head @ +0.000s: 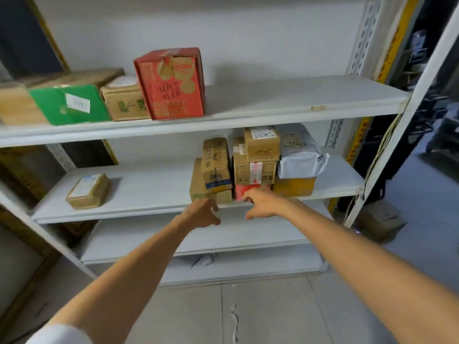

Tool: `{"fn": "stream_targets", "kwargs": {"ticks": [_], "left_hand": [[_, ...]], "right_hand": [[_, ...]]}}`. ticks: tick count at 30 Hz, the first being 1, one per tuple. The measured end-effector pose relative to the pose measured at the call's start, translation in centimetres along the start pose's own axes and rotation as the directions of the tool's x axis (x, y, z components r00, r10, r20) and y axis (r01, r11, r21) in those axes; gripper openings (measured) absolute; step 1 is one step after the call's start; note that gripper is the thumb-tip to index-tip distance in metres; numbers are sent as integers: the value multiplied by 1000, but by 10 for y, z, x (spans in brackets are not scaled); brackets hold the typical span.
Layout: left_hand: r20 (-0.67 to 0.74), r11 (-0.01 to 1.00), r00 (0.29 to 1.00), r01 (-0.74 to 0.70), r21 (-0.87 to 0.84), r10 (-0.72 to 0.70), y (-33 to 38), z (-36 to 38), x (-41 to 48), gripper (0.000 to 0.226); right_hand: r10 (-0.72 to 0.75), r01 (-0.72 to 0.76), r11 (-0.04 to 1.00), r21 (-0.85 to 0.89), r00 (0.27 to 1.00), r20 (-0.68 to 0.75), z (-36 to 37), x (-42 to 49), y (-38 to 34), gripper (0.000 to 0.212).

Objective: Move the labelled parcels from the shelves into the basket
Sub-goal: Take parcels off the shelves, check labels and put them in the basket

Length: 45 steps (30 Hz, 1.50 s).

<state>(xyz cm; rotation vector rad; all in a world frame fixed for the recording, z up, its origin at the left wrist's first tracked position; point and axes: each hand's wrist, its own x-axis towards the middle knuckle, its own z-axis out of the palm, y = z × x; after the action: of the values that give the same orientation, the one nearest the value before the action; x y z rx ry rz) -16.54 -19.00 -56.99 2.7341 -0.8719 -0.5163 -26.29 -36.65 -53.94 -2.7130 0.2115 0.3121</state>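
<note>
Reaching: L hand [202, 214] & R hand [261, 206], fingers loose, empty, by red parcel [249, 190].

1. White metal shelving unit [273, 103], seen from above.
2. Upper tier: tall red cardboard box [171, 88], green labelled box [72, 105], small brown carton [124, 103].
3. Middle tier: stacked brown cardboard parcels [255, 155], grey plastic mailer bag [300, 157], and a flat taped parcel [88, 191] apart at the left.
4. Left grip [203, 212] and right grip [260, 207], bare hands with fingers loosely spread, hover at the middle tier's edge and hold nothing.
</note>
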Motion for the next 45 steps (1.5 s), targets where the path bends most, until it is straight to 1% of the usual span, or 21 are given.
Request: {"fn": "stream_targets", "kwargs": {"ticks": [4, 9, 12, 15, 18, 21, 25, 28, 33, 35, 37, 39, 40, 42, 44, 45], "left_hand": [[1, 999, 999, 42, 26, -42, -17, 0, -4, 46], [-47, 998, 998, 45, 53, -43, -34, -22, 16, 47], [-22, 996, 998, 57, 70, -56, -48, -37, 34, 50], [-2, 998, 998, 55, 15, -55, -65, -48, 56, 52], [8, 999, 1000, 28, 17, -28, -80, -55, 80, 51], [36, 1000, 999, 7, 28, -8, -90, -57, 101, 56], [67, 1000, 998, -20, 3, 20, -96, -59, 124, 61], [86, 999, 996, -22, -44, 26, -94, -58, 138, 65], [48, 989, 998, -38, -146, 46, -83, -59, 154, 64], [45, 971, 998, -30, -238, 42, -78, -59, 156, 61], [7, 919, 1000, -10, -394, 14, -76, -61, 158, 61], [-88, 852, 995, -5, -524, -48, -75, -72, 154, 62], [-132, 833, 988, -2, -554, -86, -74, -78, 152, 61], [-204, 830, 966, 16, -558, -156, -72, -88, 145, 55], [-259, 804, 935, 44, -593, -242, -73, -85, 139, 52], [-258, 781, 925, 62, -621, -279, -76, -77, 138, 53]], "right_hand": [[-25, 26, 999, -27, 999, 37, 4, 14, -5, 61], [4, -4, 1000, -1, 1000, -12, -5, 47, -13, 44], [43, -43, 999, 4, 999, -14, -7, 69, -23, 38], [80, -80, 997, 13, 996, -27, -10, 93, -31, 33], [90, -81, 990, 113, 993, -72, -12, 116, -40, 41], [112, -86, 979, 187, 985, -132, -12, 135, -51, 52], [203, -163, 958, 234, 966, -160, -2, 160, -54, 64], [259, -209, 940, 270, 952, -164, 7, 173, -50, 69], [270, -229, 936, 268, 955, -126, 13, 193, -44, 79], [311, -264, 921, 288, 941, -132, 14, 199, -45, 82], [355, -277, 892, 356, 919, -173, 14, 203, -47, 76], [378, -245, 869, 429, 890, -257, 15, 203, -54, 64], [386, -220, 859, 462, 871, -302, 16, 201, -58, 63], [389, -150, 842, 518, 834, -391, 22, 198, -63, 59], [386, -80, 814, 576, 815, -433, 29, 194, -67, 49], [392, -57, 792, 607, 811, -435, 32, 193, -67, 43]]}}
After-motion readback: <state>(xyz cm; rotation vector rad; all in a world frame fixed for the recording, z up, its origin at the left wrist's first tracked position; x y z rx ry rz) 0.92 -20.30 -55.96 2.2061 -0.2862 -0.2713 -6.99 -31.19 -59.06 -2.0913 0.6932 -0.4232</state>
